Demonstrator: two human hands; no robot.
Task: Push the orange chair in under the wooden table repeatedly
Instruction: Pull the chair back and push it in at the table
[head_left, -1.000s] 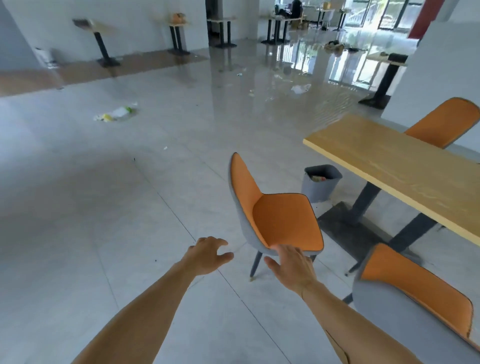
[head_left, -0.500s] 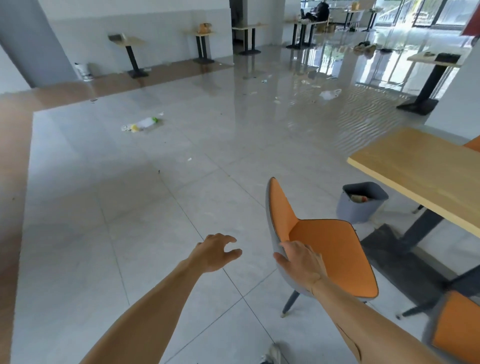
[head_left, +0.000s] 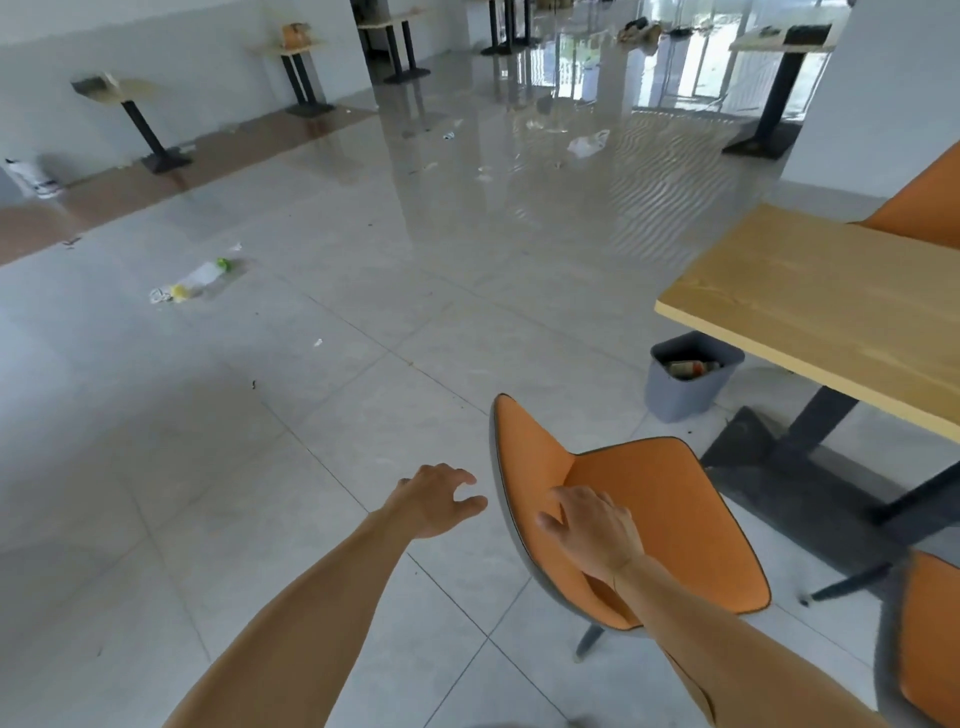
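1. Chair (head_left: 670, 525): the right hand (head_left: 595, 530) lies on its orange seat near the fold of the backrest, fingers spread and fairly flat, pressing rather than gripping — probably to steady or steer it.
2. The left hand (head_left: 436, 499) hovers just beside the backrest edge, fingers loosely curled around nothing, seemingly ready to catch the back.
3. The chair stands on the tiled floor, seat facing the table (head_left: 831, 317), clear of its edge and not yet under.
4. A grey bin (head_left: 685, 400) sits by the table's end.
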